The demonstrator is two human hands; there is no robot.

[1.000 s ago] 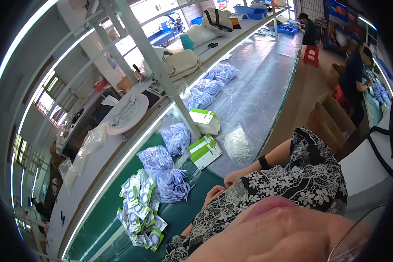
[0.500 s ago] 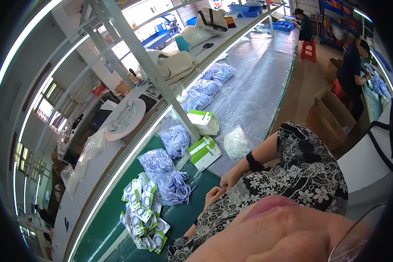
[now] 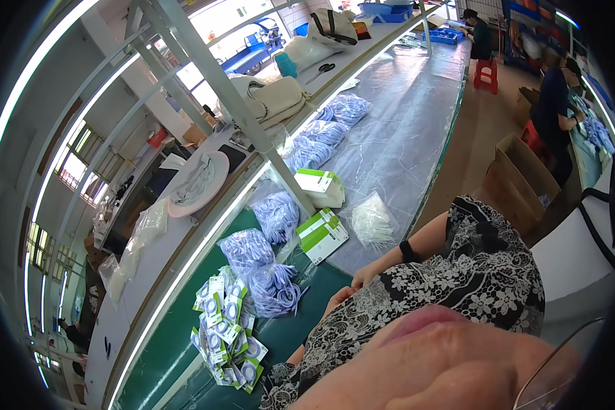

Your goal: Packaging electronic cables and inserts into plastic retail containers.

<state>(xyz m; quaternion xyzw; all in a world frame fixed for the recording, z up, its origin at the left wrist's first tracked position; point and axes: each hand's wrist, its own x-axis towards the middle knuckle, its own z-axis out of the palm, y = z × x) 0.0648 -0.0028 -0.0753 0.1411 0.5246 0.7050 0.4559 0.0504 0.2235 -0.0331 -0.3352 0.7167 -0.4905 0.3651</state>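
Note:
My right hand (image 3: pixel 366 275), below a wrist with a black band, is close against my patterned clothing at the bench edge. Beside it is my left hand (image 3: pixel 339 298); the clothing hides most fingers of both, and anything between them is out of sight. To the left of my hands lies an untied bundle of pale blue-violet coiled cables (image 3: pixel 273 290). A heap of carded cables (image 3: pixel 229 331) with green-and-white cards spreads nearer me. Beyond the bundle are bagged coiled cables (image 3: pixel 246 251) and a green-and-white box (image 3: pixel 321 236).
A clear bag of thin white strips (image 3: pixel 374 222) lies beyond my hands. A second box (image 3: pixel 319 186) stands by the metal post (image 3: pixel 270 154). More bagged cables (image 3: pixel 314 143) line the bench. Cardboard boxes (image 3: pixel 521 174) stand on the floor at right, where other people work.
My hands have drawn slightly right and closer into the clothing, so less of the fingers shows. The view has shifted a little; the cables and boxes stay put.

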